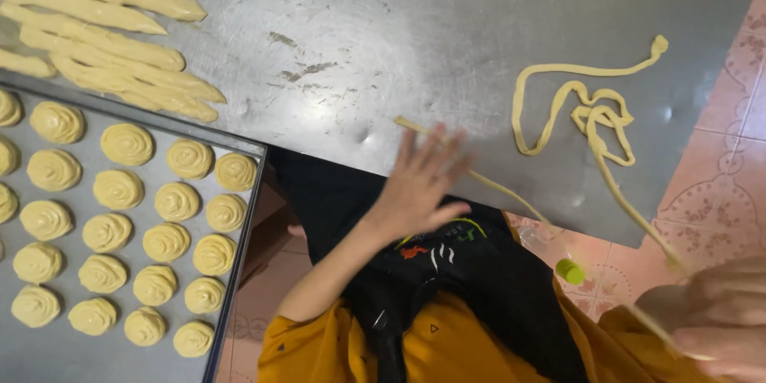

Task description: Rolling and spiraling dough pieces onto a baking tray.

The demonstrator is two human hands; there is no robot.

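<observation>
Thin pale-yellow dough rope [606, 183]: coiled near the table's [383, 40] right edge, its tail trailing off the front edge to our right hand [710, 323], fingers pinched on it. Left hand [419, 187] spread flat, blurred, at the front edge. We judge a light, even pull avoids tearing.

Scuffed steel worktop [383, 40] under bright light, pink patterned floor tiles [730, 183] beside it.

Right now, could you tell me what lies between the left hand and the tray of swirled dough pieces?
In the head view, only bare steel table separates the left hand from the tray.
</observation>
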